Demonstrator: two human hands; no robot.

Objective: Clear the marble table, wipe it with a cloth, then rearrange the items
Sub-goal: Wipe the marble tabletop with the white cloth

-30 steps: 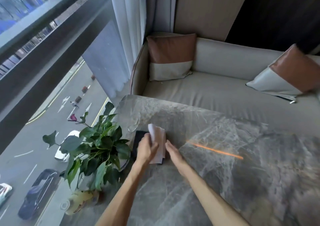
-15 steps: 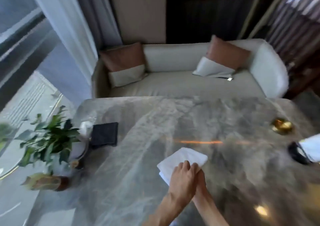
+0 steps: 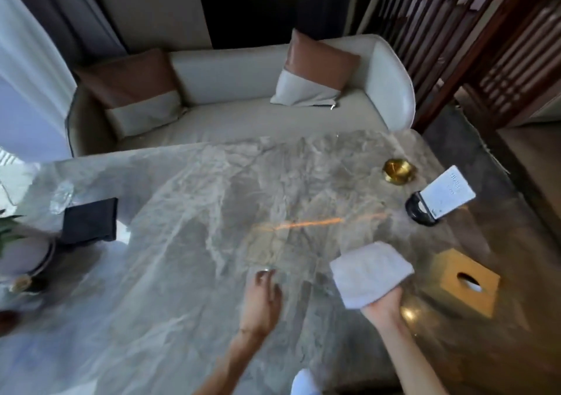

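The grey marble table (image 3: 188, 243) fills the lower part of the head view. My right hand (image 3: 383, 305) holds a folded white cloth (image 3: 368, 271) low over the table's right side. My left hand (image 3: 263, 302) rests flat on the marble near the middle, fingers slightly apart, holding nothing. A dark square pad (image 3: 90, 220) lies at the left. Near the right edge sit a small gold dish (image 3: 398, 170), a white card in a black stand (image 3: 441, 199) and a wooden tissue box (image 3: 464, 282).
A potted plant in a white pot (image 3: 22, 250) and a clear glass (image 3: 61, 193) stand at the table's left end. Behind the table is a beige sofa (image 3: 230, 115) with two cushions. A dark wooden slatted screen (image 3: 473, 39) stands at the right.
The cloth has moved from the table's left end by the dark pad across to the right side. My right hand now holds it alone; my left hand has come off it onto the marble.
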